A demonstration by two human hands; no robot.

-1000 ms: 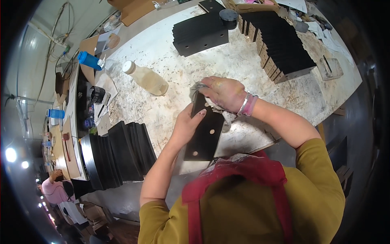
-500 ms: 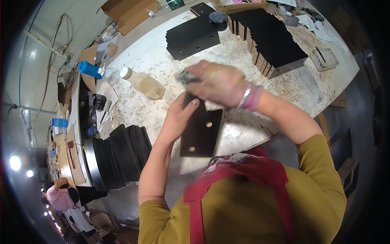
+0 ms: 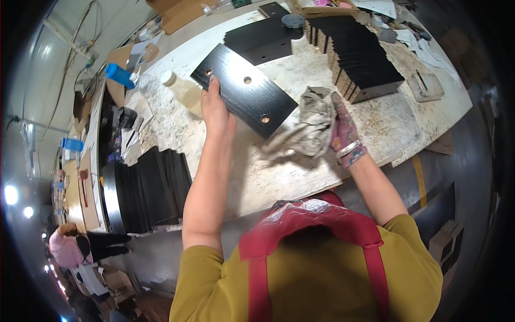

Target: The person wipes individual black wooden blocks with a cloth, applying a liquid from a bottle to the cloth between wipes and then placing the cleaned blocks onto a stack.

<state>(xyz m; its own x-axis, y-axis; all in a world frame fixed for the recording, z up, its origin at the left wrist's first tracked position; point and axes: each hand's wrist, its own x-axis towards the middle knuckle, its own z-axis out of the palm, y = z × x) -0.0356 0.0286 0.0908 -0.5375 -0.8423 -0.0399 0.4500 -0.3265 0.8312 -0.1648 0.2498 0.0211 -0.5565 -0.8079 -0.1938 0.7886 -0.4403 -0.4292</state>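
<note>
My left hand (image 3: pixel 217 110) grips a black rectangular panel (image 3: pixel 236 96) at its left side, thumb on the face beside a hole. The panel is raised and tilted over the table; three round holes run along it, and light glares off its surface. My right hand (image 3: pixel 346 131), in a patterned pink-purple glove, is closed on a crumpled, stained grey-white rag (image 3: pixel 316 115) just right of the panel. Rag and panel look close together; I cannot tell whether they touch. Behind the panel stands a plastic bottle (image 3: pixel 185 91) with a white cap, partly hidden by the panel.
A leaning row of black panels (image 3: pixel 263 37) lies at the far side of the worktable (image 3: pixel 252 182). Right of it is a long stack of black panels (image 3: pixel 362 64). More dark panels (image 3: pixel 150 188) stand at the left. A blue bottle (image 3: pixel 119 75) is far left; another person (image 3: pixel 70 249) is beyond.
My left hand has lifted the panel off the table and turned it. My right hand has moved right and nearer me, and the rag now hangs loosely spread from it.
</note>
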